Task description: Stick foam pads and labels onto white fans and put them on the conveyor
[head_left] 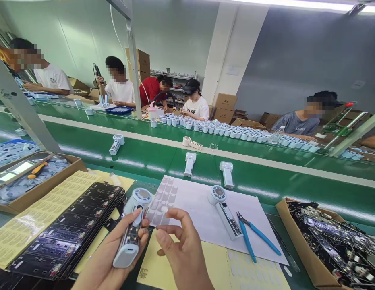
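Right, biggest first: green conveyor belt [266,177] runs across well beyond my fingertips, with other people seated along its far side. Nearer, white sheet [193,201] lies just past the fingers, a second fan unit [225,211] and blue-handled cutters [253,235] on it, right of my right hand. Stack of black PCB strips [69,233] sits left of my left thumb; cardboard box of boards [332,241] well off to the right. My left hand [114,257] is wrapped around the handheld fan body [131,231], fingers curled behind it, thumb pressed on the front near the exposed board, head end pointing away from me. My right hand [181,249] has thumb and forefinger pinched on a small white sticker pad [164,209], other fingers loosely curled, just beside the fan. I judge the fan light, rigid plastic, smooth enough to slip, so grip the handle sides and keep off the open electronics. The pad looks soft, flimsy, tacky; hold by its edge only. Open room is mostly forward over the sheet; PCB stack edge crowds the left.
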The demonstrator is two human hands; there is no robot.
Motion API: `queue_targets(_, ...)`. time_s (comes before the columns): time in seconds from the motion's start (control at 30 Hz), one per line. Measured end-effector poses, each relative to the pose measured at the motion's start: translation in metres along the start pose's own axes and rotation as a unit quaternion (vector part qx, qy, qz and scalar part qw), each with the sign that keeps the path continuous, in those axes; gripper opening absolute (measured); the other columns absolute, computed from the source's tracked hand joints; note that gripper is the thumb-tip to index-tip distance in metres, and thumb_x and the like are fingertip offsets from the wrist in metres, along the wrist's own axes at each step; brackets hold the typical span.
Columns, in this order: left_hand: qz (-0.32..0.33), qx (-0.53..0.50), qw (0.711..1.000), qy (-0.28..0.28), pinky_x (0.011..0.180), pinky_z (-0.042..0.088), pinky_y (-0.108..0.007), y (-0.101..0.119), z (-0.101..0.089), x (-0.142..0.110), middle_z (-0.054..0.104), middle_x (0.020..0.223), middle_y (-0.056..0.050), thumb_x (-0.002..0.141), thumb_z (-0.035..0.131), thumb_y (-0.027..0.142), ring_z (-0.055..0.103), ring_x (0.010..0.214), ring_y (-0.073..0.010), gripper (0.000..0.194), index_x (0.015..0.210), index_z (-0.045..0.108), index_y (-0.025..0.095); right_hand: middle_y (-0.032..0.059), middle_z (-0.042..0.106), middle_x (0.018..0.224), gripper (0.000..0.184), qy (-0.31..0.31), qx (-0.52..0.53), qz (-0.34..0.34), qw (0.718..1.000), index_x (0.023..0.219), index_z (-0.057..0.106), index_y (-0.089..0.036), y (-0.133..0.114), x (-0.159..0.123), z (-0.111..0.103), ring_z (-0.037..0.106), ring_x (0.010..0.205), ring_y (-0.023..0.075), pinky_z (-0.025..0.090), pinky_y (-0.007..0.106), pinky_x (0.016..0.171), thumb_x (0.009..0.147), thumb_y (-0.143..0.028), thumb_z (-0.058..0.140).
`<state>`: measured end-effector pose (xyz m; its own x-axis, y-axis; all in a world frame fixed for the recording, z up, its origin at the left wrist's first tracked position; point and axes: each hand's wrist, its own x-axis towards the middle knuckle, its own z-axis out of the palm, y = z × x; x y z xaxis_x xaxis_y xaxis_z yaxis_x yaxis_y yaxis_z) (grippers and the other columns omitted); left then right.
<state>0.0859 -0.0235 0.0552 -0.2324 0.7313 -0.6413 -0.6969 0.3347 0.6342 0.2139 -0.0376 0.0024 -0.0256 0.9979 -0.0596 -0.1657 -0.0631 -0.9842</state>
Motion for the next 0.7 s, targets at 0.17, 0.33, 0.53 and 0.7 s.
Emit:
queue_targets(0.17, 0.01, 0.068, 0.997, 0.015, 0.072, 0.067, -0.033, 0.009, -0.017, 0.015, 0.079, 0.091, -0.018, 0.081, 0.068, 0.0, 0.077, 0.077, -0.0254, 0.01, 0.085, 0.076, 0.006, 0.0037, 0.068, 0.091, 0.01, -0.038, -0.197, -0.032, 0.979, 0.076, 0.063, -0.023, 0.041, -0.005, -0.008, 0.069, 0.086, 0.0215, 0.05, 0.025, 0.062, 0.077, -0.015, 0.069)
queue_targets(0.33, 0.037, 0.144, 0.986, -0.078, 0.085, 0.064, -0.033, -0.006, -0.031, 0.025, 0.08, 0.093, -0.018, 0.077, 0.073, 0.006, 0.077, 0.094, -0.0306, 0.009, 0.084, 0.078, 0.008, 0.0034, 0.069, 0.097, 0.017, -0.051, -0.382, -0.088, 0.918, 0.079, 0.063, -0.023, 0.064, -0.014, -0.002, 0.071, 0.083, 0.0223, 0.05, 0.029, 0.067, 0.074, -0.008, 0.069)
queue_targets(0.53, 0.038, 0.201, 0.968, -0.144, 0.091, 0.059, -0.03, -0.025, -0.04, 0.039, 0.081, 0.097, -0.015, 0.068, 0.085, 0.023, 0.076, 0.099, -0.0292, 0.032, 0.096, 0.079, 0.011, 0.0022, 0.069, 0.096, 0.015, -0.108, -0.259, -0.021, 0.96, 0.079, 0.063, -0.021, 0.055, -0.012, -0.014, 0.066, 0.076, 0.0171, 0.049, 0.025, 0.064, 0.073, -0.01, 0.071)
queue_targets(0.7, 0.057, 0.198, 0.963, -0.174, 0.075, 0.058, -0.028, -0.028, -0.033, 0.043, 0.08, 0.084, -0.009, 0.057, 0.095, 0.038, 0.074, 0.08, -0.0237, 0.045, 0.092, 0.078, 0.014, 0.0039, 0.067, 0.098, 0.01, -0.136, -0.064, 0.017, 0.988, 0.082, 0.065, -0.02, 0.02, -0.008, -0.027, 0.06, 0.074, 0.0143, 0.045, 0.02, 0.054, 0.081, -0.026, 0.072)
